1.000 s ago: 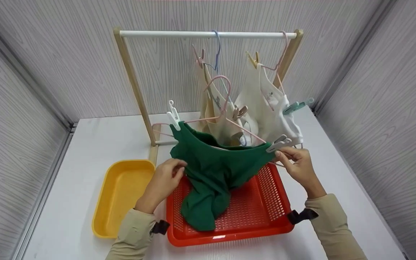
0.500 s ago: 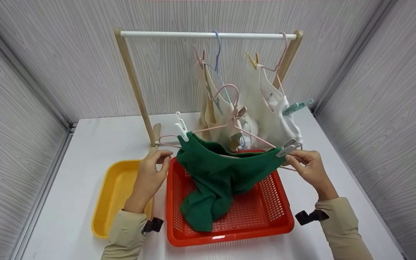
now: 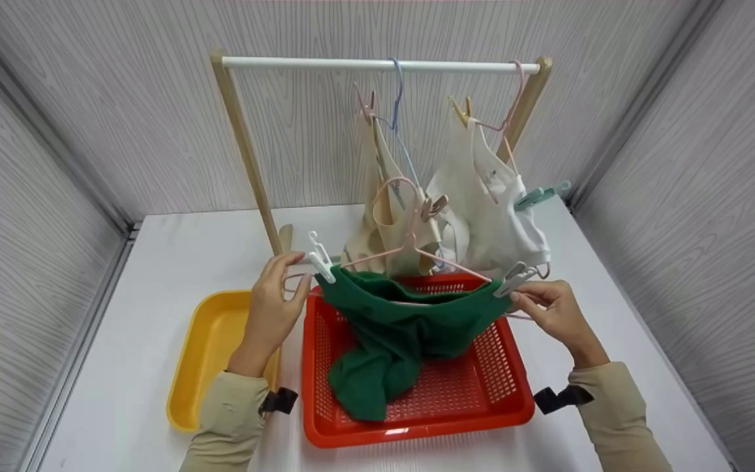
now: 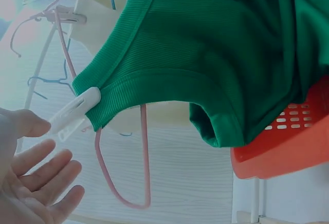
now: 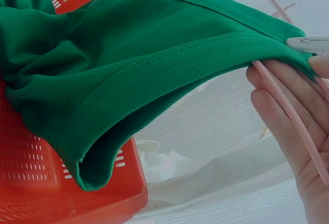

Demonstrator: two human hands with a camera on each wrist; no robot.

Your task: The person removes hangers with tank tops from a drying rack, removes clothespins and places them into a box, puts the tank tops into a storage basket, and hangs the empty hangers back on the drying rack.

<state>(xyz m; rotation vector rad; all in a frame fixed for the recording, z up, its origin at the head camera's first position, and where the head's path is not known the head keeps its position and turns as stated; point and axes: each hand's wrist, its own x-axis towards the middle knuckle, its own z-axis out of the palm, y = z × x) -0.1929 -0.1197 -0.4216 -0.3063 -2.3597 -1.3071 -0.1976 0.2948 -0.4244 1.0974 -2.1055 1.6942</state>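
A green sleeveless top [image 3: 410, 321] hangs on a pink hanger [image 3: 446, 263], its lower part lying in the red basket [image 3: 417, 432]. A white clothespin [image 3: 322, 263] clips its left shoulder, and a pale grey clothespin [image 3: 515, 280] clips the right one. My right hand [image 3: 551, 313] pinches the right shoulder between thumb and fingers; in the right wrist view the hanger's pink wire [image 5: 288, 108] crosses those fingers. Beside the left shoulder is my left hand [image 3: 268, 313], fingers spread and holding nothing, thumb tip close to the white clothespin [image 4: 77, 112].
Behind stands a rack with a white rail [image 3: 318, 63] and wooden legs. A beige garment [image 3: 381, 216] and a white garment [image 3: 479, 190] hang there, pegged to hangers. A yellow tray [image 3: 184, 393] lies left of the basket, partly under my left forearm.
The hanger and green top have come down lower over the basket. My left hand has left the top's side and moved up and left beside the white clothespin. The right hand keeps its pinch.
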